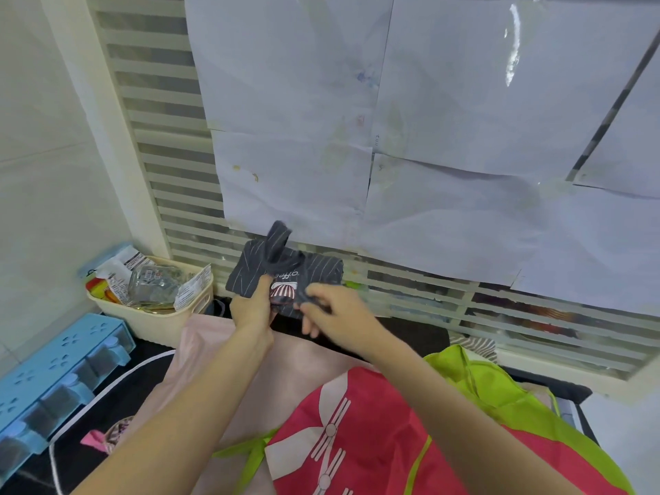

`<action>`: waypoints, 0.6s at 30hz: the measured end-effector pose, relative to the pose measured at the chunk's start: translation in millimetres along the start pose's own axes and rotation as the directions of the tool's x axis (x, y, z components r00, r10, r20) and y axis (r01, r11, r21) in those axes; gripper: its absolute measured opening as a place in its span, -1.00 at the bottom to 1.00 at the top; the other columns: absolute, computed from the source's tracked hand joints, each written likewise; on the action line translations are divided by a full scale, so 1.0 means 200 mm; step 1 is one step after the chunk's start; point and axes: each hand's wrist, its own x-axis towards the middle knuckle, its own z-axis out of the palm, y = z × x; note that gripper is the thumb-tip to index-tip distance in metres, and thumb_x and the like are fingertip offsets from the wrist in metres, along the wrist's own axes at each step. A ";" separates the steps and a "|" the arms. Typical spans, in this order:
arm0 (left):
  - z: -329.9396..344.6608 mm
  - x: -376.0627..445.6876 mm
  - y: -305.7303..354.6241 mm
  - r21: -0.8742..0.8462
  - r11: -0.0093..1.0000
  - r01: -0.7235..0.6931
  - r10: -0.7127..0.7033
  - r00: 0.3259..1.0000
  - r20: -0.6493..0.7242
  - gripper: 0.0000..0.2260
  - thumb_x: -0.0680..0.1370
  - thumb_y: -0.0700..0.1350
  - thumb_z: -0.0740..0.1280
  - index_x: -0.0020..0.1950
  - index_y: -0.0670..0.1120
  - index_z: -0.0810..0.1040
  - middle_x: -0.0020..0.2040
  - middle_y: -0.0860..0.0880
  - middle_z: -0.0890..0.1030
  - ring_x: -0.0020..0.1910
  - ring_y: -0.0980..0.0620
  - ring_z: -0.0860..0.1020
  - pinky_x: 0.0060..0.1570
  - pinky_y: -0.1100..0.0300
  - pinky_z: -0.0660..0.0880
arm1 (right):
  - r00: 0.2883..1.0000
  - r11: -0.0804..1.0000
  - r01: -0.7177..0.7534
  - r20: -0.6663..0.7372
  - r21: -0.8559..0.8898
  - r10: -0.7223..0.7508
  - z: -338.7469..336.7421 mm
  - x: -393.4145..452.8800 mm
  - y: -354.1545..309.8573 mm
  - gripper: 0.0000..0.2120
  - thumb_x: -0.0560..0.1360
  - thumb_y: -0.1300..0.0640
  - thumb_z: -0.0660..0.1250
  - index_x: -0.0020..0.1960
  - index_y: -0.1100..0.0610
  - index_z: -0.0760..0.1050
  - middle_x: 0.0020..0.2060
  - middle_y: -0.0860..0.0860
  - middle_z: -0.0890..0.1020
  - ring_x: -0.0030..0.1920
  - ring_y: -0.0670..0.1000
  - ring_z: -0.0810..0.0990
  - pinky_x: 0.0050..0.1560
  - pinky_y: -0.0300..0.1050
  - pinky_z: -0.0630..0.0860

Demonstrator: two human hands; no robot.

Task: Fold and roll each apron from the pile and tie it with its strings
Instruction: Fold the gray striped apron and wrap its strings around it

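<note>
Nearby, a cream basket (150, 317) flanks the held dark apron (285, 276).

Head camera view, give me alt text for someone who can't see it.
Two hands, left hand and right hand, hold a rolled dark striped apron up, pinching its string. Below lie a red apron and a pink apron.

A lived-in home corner. Children's drawings (446, 112) are taped over the window blind (168, 144). Left of the blind, a cream basket (157, 316) holds snack packets.
</note>
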 end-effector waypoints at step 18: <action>0.04 -0.02 0.12 -0.190 0.955 0.227 -0.175 0.951 0.256 -0.82 0.50 -0.16 0.37 0.07 -0.16 0.55 -0.03 -0.09 0.64 -0.11 0.04 0.61 -0.15 0.22 0.57 | 0.924 0.820 -0.366 0.281 0.441 0.261 0.08 -0.10 0.16 -0.68 0.60 0.34 0.09 0.26 0.22 0.50 0.19 0.19 0.58 0.23 0.12 0.54 0.29 -0.06 0.44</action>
